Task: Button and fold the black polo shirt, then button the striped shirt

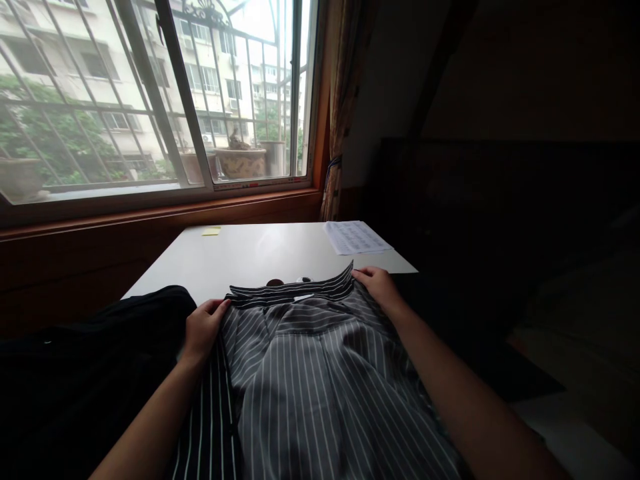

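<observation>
A dark shirt with white stripes is stretched out in front of me, its inner side facing up. My left hand pinches it at the left end of the collar. At the collar's right end, my right hand grips the cloth between thumb and fingers. The collar's right tip sticks up, and a small white label shows at the middle of the neck. Lower down, the shirt runs out of view toward me between my forearms.
Beneath and beyond the shirt is a white table bearing printed sheets and a yellow sticky note. Two small round things peek out behind the collar. Dark clothing lies at the left. A barred window and curtain stand behind.
</observation>
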{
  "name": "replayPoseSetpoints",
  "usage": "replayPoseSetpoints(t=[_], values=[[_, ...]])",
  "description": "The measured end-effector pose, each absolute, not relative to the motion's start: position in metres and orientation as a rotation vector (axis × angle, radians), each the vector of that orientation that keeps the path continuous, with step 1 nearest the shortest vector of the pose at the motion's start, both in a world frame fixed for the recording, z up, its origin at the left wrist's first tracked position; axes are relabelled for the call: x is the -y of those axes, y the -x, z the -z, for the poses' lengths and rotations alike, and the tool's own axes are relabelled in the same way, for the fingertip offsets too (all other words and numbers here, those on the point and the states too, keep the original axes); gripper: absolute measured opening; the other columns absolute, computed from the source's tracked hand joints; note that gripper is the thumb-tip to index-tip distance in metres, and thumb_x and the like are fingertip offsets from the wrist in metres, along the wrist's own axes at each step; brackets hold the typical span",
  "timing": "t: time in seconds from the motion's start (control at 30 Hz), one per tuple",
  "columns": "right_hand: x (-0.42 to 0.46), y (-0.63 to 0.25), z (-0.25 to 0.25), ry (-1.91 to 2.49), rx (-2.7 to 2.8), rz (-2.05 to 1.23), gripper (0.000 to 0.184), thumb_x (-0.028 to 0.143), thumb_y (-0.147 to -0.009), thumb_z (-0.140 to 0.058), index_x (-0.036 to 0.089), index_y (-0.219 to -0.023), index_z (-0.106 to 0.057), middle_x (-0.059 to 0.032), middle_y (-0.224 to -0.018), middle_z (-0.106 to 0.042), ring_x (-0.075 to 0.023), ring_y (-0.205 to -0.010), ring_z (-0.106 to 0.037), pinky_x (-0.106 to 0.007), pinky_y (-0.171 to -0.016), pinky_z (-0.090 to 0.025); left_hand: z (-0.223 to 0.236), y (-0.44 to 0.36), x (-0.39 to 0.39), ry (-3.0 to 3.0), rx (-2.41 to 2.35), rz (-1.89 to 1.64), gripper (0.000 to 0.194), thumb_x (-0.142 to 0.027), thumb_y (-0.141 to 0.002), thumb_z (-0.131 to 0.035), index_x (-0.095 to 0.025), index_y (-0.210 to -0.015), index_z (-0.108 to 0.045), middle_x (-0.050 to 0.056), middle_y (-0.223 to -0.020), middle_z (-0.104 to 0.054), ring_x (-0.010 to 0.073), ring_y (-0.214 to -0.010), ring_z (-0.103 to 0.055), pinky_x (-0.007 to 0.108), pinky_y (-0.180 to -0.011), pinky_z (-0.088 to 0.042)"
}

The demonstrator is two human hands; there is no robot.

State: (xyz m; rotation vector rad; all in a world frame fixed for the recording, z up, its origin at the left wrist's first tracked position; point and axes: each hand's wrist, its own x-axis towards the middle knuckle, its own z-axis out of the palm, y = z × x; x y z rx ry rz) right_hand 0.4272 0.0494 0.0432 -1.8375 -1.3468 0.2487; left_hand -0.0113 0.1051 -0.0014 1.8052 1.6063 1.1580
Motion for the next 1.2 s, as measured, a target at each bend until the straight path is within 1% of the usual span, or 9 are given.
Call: replayPoseSetpoints(t=[0.13, 0.23, 0.33, 0.5, 0.6, 0.73, 0.9, 1.07, 1.2], values=[[-0.07, -0.402, -0.075, 1.846, 1.391, -0.166, 0.033, 0.047, -0.084, -0.06, 0.018, -0.091, -0.074, -0.0068, -0.09, -0.076, -0.0227, -0.087, -0.069, -0.03, -0.078, -0.048, 0.0, 0.011, -0.106, -1.763, -1.599, -1.2, 0.042, -0.055, -0.082, -0.058, -0.018, -0.093, -0.074, 0.006, -0.092, -0.077, 0.0258, -0.091, -0.069, 0.029, -0.078, -0.049], [-0.082, -0.378, -0.089, 1.857, 1.481, -0.15, 0.027, 0.042, -0.085, -0.062, 0.021, -0.096, -0.075, -0.0058, -0.096, -0.076, -0.0217, -0.093, -0.068, -0.029, -0.083, -0.047, -0.002, 0.012, -0.106, -1.747, -1.599, -1.199, 0.041, -0.057, -0.082, -0.058, -0.018, -0.085, -0.073, 0.004, -0.082, -0.076, 0.0244, -0.082, -0.069, 0.028, -0.071, -0.048], [-0.085, -0.358, -0.087, 1.901, 1.608, -0.212, 0.02, 0.03, -0.077, -0.071, 0.024, -0.096, -0.076, -0.0038, -0.094, -0.076, -0.0213, -0.092, -0.068, -0.028, -0.082, -0.047, -0.002, 0.012, -0.105, -1.752, -1.582, -1.183, 0.042, -0.057, -0.082, -0.058, -0.018, -0.077, -0.071, 0.003, -0.072, -0.073, 0.0222, -0.074, -0.067, 0.026, -0.065, -0.046], [-0.07, -0.355, -0.067, 1.968, 1.798, -0.411, 0.042, 0.01, -0.06, -0.077, 0.024, -0.099, -0.075, 0.0003, -0.08, -0.076, -0.0183, -0.077, -0.069, -0.024, -0.07, -0.048, -0.004, 0.008, -0.101, -1.817, -1.467, -1.151, 0.041, -0.057, -0.083, -0.057, -0.019, -0.077, -0.07, 0.002, -0.072, -0.072, 0.0202, -0.071, -0.066, 0.026, -0.064, -0.046], [-0.059, -0.364, -0.057, 2.013, 1.821, -0.415, 0.029, 0.015, -0.059, -0.078, 0.024, -0.087, -0.076, -0.0002, -0.082, -0.075, -0.0204, -0.082, -0.069, -0.025, -0.072, -0.048, -0.004, 0.004, -0.099, -1.875, -1.389, -1.127, 0.036, -0.053, -0.082, -0.06, -0.019, -0.083, -0.071, 0.003, -0.079, -0.073, 0.0207, -0.075, -0.067, 0.027, -0.068, -0.048], [-0.047, -0.374, -0.051, 2.01, 1.803, -0.353, 0.011, 0.031, -0.068, -0.076, 0.024, -0.077, -0.076, -0.003, -0.087, -0.075, -0.0245, -0.09, -0.066, -0.029, -0.077, -0.046, -0.003, 0.0, -0.097, -1.936, -1.291, -1.121, 0.032, -0.047, -0.082, -0.061, -0.019, -0.092, -0.073, 0.006, -0.093, -0.075, 0.0222, -0.085, -0.068, 0.03, -0.077, -0.051], [-0.035, -0.377, -0.056, 1.867, 1.766, -0.388, 0.029, 0.045, -0.082, -0.062, 0.02, -0.079, -0.075, -0.0039, -0.079, -0.075, -0.0232, -0.079, -0.067, -0.03, -0.072, -0.046, -0.006, -0.007, -0.091, -1.848, -1.197, -1.139, 0.031, -0.045, -0.082, -0.063, -0.019, -0.095, -0.073, 0.006, -0.097, -0.076, 0.0231, -0.091, -0.069, 0.031, -0.083, -0.052], [-0.028, -0.374, -0.062, 1.712, 1.671, -0.465, 0.033, 0.045, -0.087, -0.057, 0.02, -0.101, -0.075, -0.0046, -0.098, -0.077, -0.0241, -0.093, -0.069, -0.031, -0.082, -0.05, -0.024, -0.018, -0.083, -1.75, -1.18, -1.108, 0.033, -0.049, -0.081, -0.066, -0.018, -0.09, -0.073, 0.005, -0.09, -0.076, 0.0234, -0.087, -0.069, 0.03, -0.079, -0.052], [-0.025, -0.366, -0.062, 1.501, 1.431, -0.612, 0.031, 0.044, -0.084, -0.062, 0.02, -0.1, -0.075, -0.0051, -0.102, -0.076, -0.0249, -0.099, -0.069, -0.035, -0.091, -0.05, -0.036, -0.028, -0.08, -1.63, -1.094, -1.039, 0.039, -0.051, -0.08, -0.067, -0.017, -0.096, -0.075, 0.007, -0.096, -0.076, 0.0246, -0.091, -0.069, 0.031, -0.08, -0.052]])
